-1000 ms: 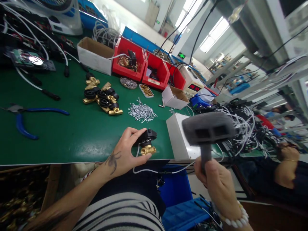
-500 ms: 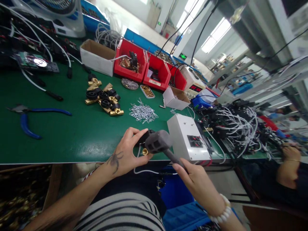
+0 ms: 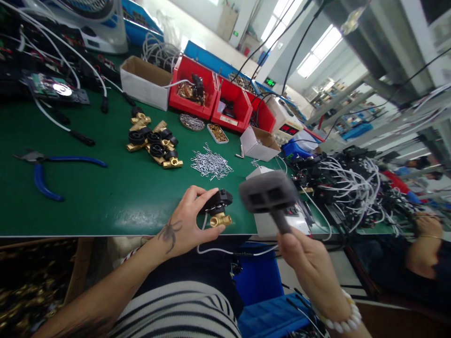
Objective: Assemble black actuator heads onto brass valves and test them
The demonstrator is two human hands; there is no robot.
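Through the head camera I take the valve as the centre of my clock. It is black above and brass below, and the valve (image 3: 220,220) sits at the near edge of the green table (image 3: 116,206). The left hand (image 3: 190,216) comes to it from 8 o'clock, with thumb and forefinger clamped on it from two sides — the forefinger on the black body, the thumb at the brass. A white cable (image 3: 215,249) hangs at 6 o'clock, below the table edge.

The right hand (image 3: 308,258), at 4 o'clock, has its fingers closed around the handle of a hammer (image 3: 268,192). I see the hammer's head a little blurred, raised between 2 and 3 o'clock and apart from the valve. It covers part of a white case (image 3: 264,224).

A heap of clips (image 3: 211,164) lies near, at 12 o'clock. More brass parts (image 3: 172,163) are grouped at 10 o'clock, and the blue-handled pliers (image 3: 75,159) rest well apart, between 9 and 10 — their handles are spread. Red bins (image 3: 230,121) stand at 12 o'clock, farther back.
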